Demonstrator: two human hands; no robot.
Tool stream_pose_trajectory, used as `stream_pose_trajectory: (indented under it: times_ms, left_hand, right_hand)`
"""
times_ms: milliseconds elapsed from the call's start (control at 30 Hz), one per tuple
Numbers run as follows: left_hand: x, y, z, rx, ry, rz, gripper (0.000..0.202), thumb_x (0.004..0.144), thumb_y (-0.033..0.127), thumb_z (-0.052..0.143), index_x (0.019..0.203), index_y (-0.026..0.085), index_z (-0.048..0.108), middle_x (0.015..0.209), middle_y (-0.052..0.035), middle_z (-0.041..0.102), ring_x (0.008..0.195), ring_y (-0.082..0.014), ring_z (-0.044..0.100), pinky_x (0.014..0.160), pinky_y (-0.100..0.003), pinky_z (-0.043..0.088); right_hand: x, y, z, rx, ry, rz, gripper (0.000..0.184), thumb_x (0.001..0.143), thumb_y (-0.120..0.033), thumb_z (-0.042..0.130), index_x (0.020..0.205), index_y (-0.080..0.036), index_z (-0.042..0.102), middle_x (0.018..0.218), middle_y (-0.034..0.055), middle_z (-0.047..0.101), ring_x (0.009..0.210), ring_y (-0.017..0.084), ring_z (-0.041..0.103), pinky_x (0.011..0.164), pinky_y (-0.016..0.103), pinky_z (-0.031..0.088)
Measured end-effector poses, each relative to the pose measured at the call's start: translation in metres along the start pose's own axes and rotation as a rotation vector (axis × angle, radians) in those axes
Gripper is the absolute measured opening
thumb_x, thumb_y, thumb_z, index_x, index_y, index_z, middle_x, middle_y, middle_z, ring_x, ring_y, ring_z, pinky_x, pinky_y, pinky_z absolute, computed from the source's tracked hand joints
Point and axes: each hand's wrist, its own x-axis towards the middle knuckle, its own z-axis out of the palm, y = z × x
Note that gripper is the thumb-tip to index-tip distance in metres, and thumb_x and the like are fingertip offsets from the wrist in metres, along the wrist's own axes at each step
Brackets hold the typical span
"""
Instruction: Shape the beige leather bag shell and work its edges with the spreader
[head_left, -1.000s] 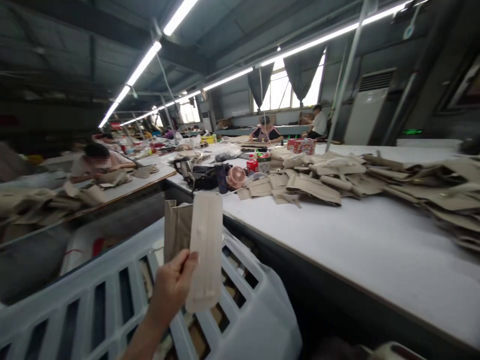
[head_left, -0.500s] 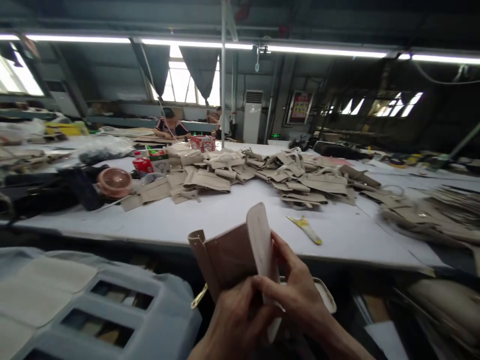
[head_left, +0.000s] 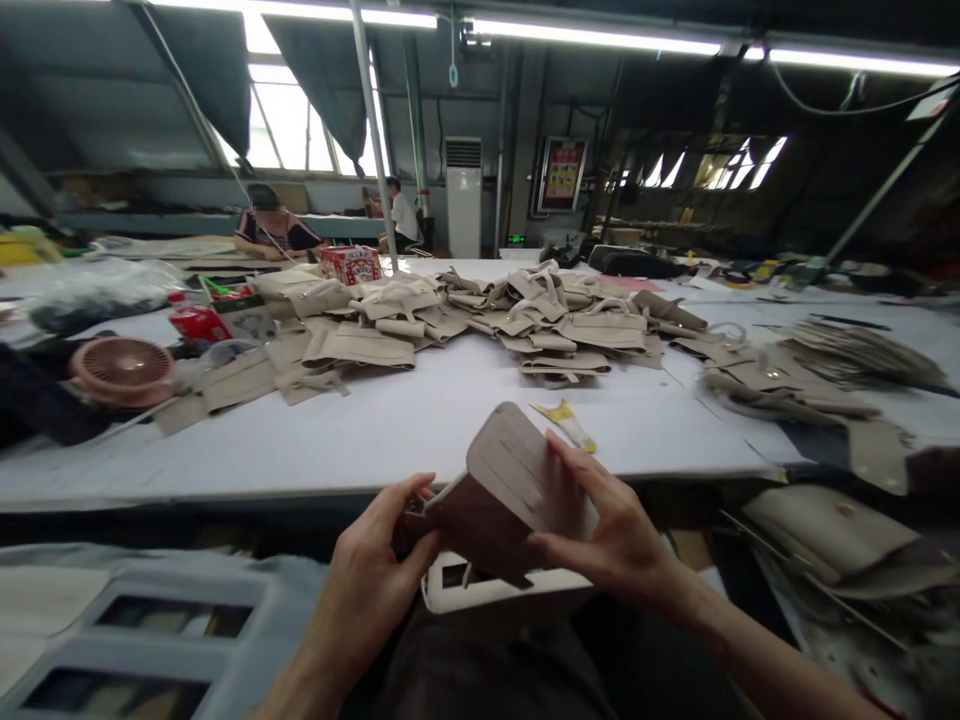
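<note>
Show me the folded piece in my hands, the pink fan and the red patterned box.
Folded piece [head_left: 523, 468]: head view, on its pale, rounded flap.
Pink fan [head_left: 124, 368]: head view, on its round grille.
Red patterned box [head_left: 351, 265]: head view, on its side facing the camera.

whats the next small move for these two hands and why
Probably tip the rounded flap outward with the right hand while the left hand steadies the brown panel: each hand holds its own part, and the flap stands at an angle to the panel.
</note>
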Motion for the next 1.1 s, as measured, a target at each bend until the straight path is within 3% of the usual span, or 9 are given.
stream_pose_trajectory:
  times_ms: [133,300,500,600,667,767,933,1100]
  left_hand:
    - [-0.007,-0.009,0.008,-0.054,0.017,-0.067,0.03,0.087,0.032,0.064,0.116,0.031,0.059,0.101,0.0049,0.069,0.085,-0.0151,0.066,0.078,-0.025,0.053]
    - [-0.016,-0.022,0.019,-0.068,0.023,-0.149,0.029,0.087,0.032,0.063,0.115,0.029,0.058,0.096,0.004,0.068,0.083,-0.0161,0.066,0.076,-0.027,0.052]
    - [-0.031,-0.046,0.054,-0.086,-0.07,-0.225,0.014,0.084,0.027,0.061,0.097,0.025,0.062,0.097,-0.0024,0.065,0.093,-0.0228,0.062,0.082,-0.037,0.051]
    - [-0.038,-0.054,0.067,-0.018,-0.019,-0.157,0.008,0.081,0.027,0.064,0.087,0.023,0.066,0.107,-0.0066,0.064,0.107,-0.0283,0.056,0.093,-0.046,0.047]
    - [-0.043,-0.058,0.071,-0.046,0.012,-0.175,0.014,0.081,0.03,0.065,0.094,0.024,0.068,0.122,-0.0072,0.06,0.12,-0.0298,0.05,0.104,-0.049,0.041]
    - [-0.056,-0.071,0.076,-0.213,0.045,-0.341,0.034,0.084,0.041,0.065,0.113,0.024,0.064,0.133,-0.0084,0.055,0.129,-0.0299,0.046,0.112,-0.05,0.035]
    - [-0.081,-0.099,0.094,-0.721,0.034,-0.706,0.059,0.089,0.065,0.052,0.127,0.022,0.058,0.133,-0.0099,0.058,0.127,-0.0312,0.05,0.113,-0.047,0.035]
    - [-0.091,-0.101,0.114,-1.081,0.038,-0.733,0.058,0.092,0.061,0.053,0.13,0.019,0.059,0.136,-0.0108,0.057,0.131,-0.0319,0.048,0.114,-0.045,0.035]
  right_hand:
    - [0.002,0.009,0.01,0.033,-0.036,-0.018,0.091,0.075,-0.028,0.078,0.151,-0.02,0.029,0.143,0.0123,0.05,0.132,0.026,0.049,0.111,0.038,0.044]
    - [0.002,0.02,0.021,0.037,-0.105,-0.014,0.092,0.075,-0.026,0.076,0.152,-0.023,0.025,0.145,0.0113,0.046,0.134,0.025,0.046,0.113,0.039,0.043]
    - [-0.008,0.031,0.03,-0.075,-0.218,-0.024,0.089,0.075,-0.02,0.071,0.152,-0.022,0.028,0.143,0.0123,0.035,0.132,0.026,0.043,0.11,0.038,0.046]
    - [-0.011,0.033,0.031,-0.18,-0.299,-0.094,0.09,0.078,-0.016,0.067,0.155,-0.019,0.021,0.138,0.013,0.04,0.129,0.026,0.043,0.11,0.04,0.047]
    - [-0.012,0.033,0.031,-0.263,-0.334,-0.158,0.091,0.079,-0.014,0.065,0.156,-0.016,0.017,0.138,0.0144,0.042,0.128,0.028,0.044,0.111,0.044,0.046]
    - [-0.011,0.035,0.033,-0.383,-0.326,-0.259,0.086,0.082,-0.015,0.064,0.155,-0.012,0.018,0.138,0.0171,0.045,0.123,0.031,0.047,0.107,0.048,0.049]
    - [-0.012,0.04,0.039,-0.615,-0.223,-0.483,0.057,0.088,-0.01,0.054,0.144,-0.008,0.042,0.136,0.0204,0.051,0.12,0.033,0.051,0.096,0.048,0.054]
    - [-0.018,0.039,0.04,-0.673,-0.268,-0.591,0.056,0.086,-0.005,0.053,0.141,-0.005,0.046,0.136,0.0213,0.053,0.121,0.034,0.051,0.096,0.049,0.053]
